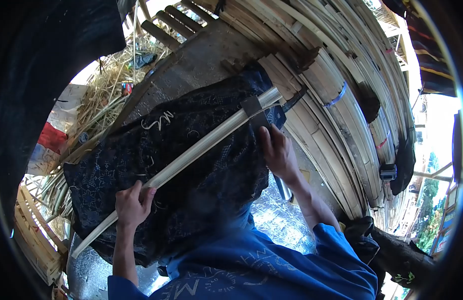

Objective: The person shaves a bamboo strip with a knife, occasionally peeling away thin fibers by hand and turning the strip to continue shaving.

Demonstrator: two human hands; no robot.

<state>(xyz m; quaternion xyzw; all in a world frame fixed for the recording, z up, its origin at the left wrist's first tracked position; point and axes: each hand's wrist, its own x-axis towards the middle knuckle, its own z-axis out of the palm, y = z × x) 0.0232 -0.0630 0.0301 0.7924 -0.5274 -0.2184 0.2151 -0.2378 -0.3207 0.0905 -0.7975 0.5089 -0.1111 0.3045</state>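
A long pale bamboo strip [201,145] lies slantwise over a dark patterned cloth [106,175] spread across the lap. My left hand [132,204] is closed around the strip's lower part, thumb on top. In my right hand [280,154] is a dark, broad-bladed knife [252,107], its blade lying across the strip near the upper end. A thin curled sliver stands beside the blade. The knife's handle is hidden by the hand. Pale curled shavings [164,119] lie on the cloth.
Long bundles of split bamboo [336,100], some tied with coloured bands, curve along the right. Cut stalks and scraps [101,105] are heaped at the left. A wooden crate [39,240] stands at lower left, and a log [404,255] at lower right.
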